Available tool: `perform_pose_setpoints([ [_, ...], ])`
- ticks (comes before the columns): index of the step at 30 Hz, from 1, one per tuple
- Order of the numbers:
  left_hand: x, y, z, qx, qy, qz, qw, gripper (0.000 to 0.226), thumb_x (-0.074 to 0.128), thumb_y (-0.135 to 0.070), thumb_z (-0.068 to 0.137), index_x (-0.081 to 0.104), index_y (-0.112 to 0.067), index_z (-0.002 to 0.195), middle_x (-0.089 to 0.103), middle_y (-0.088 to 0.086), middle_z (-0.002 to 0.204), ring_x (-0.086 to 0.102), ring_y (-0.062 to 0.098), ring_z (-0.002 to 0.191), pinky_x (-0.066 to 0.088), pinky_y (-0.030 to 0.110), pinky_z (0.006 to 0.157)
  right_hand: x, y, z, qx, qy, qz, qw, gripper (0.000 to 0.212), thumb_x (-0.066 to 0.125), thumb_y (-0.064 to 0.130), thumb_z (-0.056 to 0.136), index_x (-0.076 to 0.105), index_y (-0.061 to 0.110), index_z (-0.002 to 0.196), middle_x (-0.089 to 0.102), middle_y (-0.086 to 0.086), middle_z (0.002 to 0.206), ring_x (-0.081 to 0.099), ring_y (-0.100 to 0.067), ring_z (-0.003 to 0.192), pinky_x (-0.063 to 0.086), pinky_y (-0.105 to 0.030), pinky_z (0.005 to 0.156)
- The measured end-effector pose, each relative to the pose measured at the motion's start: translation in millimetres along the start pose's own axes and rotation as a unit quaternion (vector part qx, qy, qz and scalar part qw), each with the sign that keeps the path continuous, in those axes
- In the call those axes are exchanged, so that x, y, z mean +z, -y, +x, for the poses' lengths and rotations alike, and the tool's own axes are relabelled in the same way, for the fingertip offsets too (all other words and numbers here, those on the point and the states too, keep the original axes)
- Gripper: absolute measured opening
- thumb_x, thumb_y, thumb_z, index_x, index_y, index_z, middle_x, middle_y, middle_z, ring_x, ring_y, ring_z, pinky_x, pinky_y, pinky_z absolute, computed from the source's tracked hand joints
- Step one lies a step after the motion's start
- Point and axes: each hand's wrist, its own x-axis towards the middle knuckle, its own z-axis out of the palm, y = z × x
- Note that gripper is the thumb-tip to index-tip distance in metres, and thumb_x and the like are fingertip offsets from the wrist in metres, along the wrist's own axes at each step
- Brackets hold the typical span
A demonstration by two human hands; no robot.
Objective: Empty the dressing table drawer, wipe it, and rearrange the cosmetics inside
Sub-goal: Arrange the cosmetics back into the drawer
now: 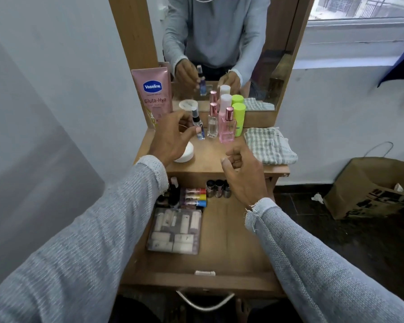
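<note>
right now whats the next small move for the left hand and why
Probably close the left hand on the small blue spray bottle with the dark cap and carry it down into the open wooden drawer. Its fingertips already sit at the bottle, the drawer holds lip balms and a clear pouch with bare space on the right, and the right hand holds nothing.

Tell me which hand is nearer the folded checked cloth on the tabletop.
Right. The right hand hovers just beside the checked cloth, at its near-left edge; the left hand is across the tabletop by the small spray bottle.
</note>
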Motion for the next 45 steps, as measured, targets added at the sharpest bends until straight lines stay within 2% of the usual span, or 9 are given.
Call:
perform_pose_setpoints([
  [3, -9, -14, -25, 0.031, 0.019, -0.019, 0.999, 0.016, 0.072, -0.017, 0.084, 0.063, -0.018, 0.097, 0.065, -0.007, 0.088, 0.061, 0.003, 0.080, 0.049, 0.008, 0.073, -4, 3, -12, 0.006, 0.047, 0.019, 0.999, 0.024, 0.069, 0.021, 0.088, 0.057, 0.017, 0.109, 0.063, 0.004, 0.091, 0.064, -0.004, 0.080, 0.053, -0.013, 0.071],
  [7, 1, -20, -60, 0.048, 0.077, -0.023, 0.996, 0.014, 0.072, -0.016, 0.083, 0.065, -0.016, 0.096, 0.066, -0.006, 0.088, 0.063, 0.004, 0.082, 0.052, 0.016, 0.076, -5, 1, -25, 0.019, 0.098, 0.061, 0.993, 0.039, 0.074, 0.022, 0.084, 0.056, 0.019, 0.119, 0.061, 0.004, 0.103, 0.066, -0.006, 0.087, 0.057, -0.024, 0.074],
  [14, 38, 1, -113, -0.001, 0.139, -0.068, 0.988, 0.016, 0.071, -0.009, 0.083, 0.067, -0.014, 0.097, 0.069, -0.004, 0.091, 0.065, 0.005, 0.087, 0.051, 0.013, 0.078, -6, -21, -56, 0.006, 0.104, -0.049, 0.993, 0.017, 0.077, 0.017, 0.078, 0.068, 0.011, 0.091, 0.057, 0.000, 0.091, 0.055, -0.009, 0.072, 0.045, -0.015, 0.067],
  [20, 73, 11, -136, -0.046, 0.162, -0.070, 0.983, 0.021, 0.071, -0.007, 0.083, 0.068, -0.015, 0.102, 0.065, -0.013, 0.088, 0.060, -0.006, 0.084, 0.042, 0.001, 0.075, -9, -44, -74, 0.089, 0.139, -0.088, 0.982, 0.023, 0.077, 0.018, 0.080, 0.065, 0.017, 0.099, 0.065, 0.003, 0.090, 0.063, -0.011, 0.079, 0.055, -0.028, 0.073],
  [26, 81, 21, -135, -0.090, 0.157, -0.076, 0.981, 0.028, 0.072, -0.007, 0.082, 0.066, -0.012, 0.109, 0.069, -0.003, 0.096, 0.065, 0.007, 0.092, 0.053, 0.020, 0.085, -10, -59, -63, 0.180, 0.101, -0.140, 0.968, 0.016, 0.076, 0.019, 0.079, 0.064, 0.014, 0.089, 0.067, -0.002, 0.085, 0.063, -0.022, 0.080, 0.055, -0.043, 0.077],
  [29, 81, 28, -136, -0.100, 0.151, -0.061, 0.982, 0.025, 0.071, -0.004, 0.082, 0.067, -0.010, 0.106, 0.069, 0.000, 0.096, 0.065, 0.010, 0.091, 0.054, 0.024, 0.084, -6, -62, -56, 0.203, 0.097, -0.174, 0.959, 0.013, 0.073, 0.017, 0.083, 0.063, 0.012, 0.089, 0.066, -0.005, 0.090, 0.063, -0.026, 0.083, 0.054, -0.040, 0.077],
  [34, 81, 31, -136, -0.115, 0.147, -0.049, 0.981, 0.023, 0.069, -0.004, 0.084, 0.067, -0.011, 0.106, 0.067, -0.005, 0.092, 0.064, 0.007, 0.086, 0.047, 0.009, 0.075, 0, -65, -43, 0.232, 0.119, -0.236, 0.936, 0.009, 0.066, 0.012, 0.089, 0.064, 0.010, 0.098, 0.067, -0.010, 0.100, 0.062, -0.029, 0.090, 0.053, -0.036, 0.082],
  [37, 81, 34, -135, -0.118, 0.152, -0.042, 0.980, 0.022, 0.068, -0.004, 0.084, 0.067, -0.012, 0.104, 0.068, -0.005, 0.091, 0.064, 0.007, 0.086, 0.050, 0.015, 0.078, 3, -68, -35, 0.240, 0.131, -0.241, 0.931, 0.014, 0.066, 0.013, 0.090, 0.066, 0.008, 0.102, 0.068, -0.013, 0.102, 0.063, -0.032, 0.093, 0.053, -0.037, 0.086],
  [45, 81, 35, -133, -0.121, 0.155, -0.038, 0.980, 0.025, 0.066, -0.004, 0.086, 0.065, -0.013, 0.109, 0.067, -0.006, 0.094, 0.061, 0.003, 0.087, 0.044, 0.005, 0.072, 9, -73, -26, 0.230, 0.114, -0.212, 0.943, 0.010, 0.067, 0.009, 0.088, 0.070, 0.007, 0.097, 0.071, -0.011, 0.096, 0.067, -0.031, 0.089, 0.055, -0.038, 0.085],
])
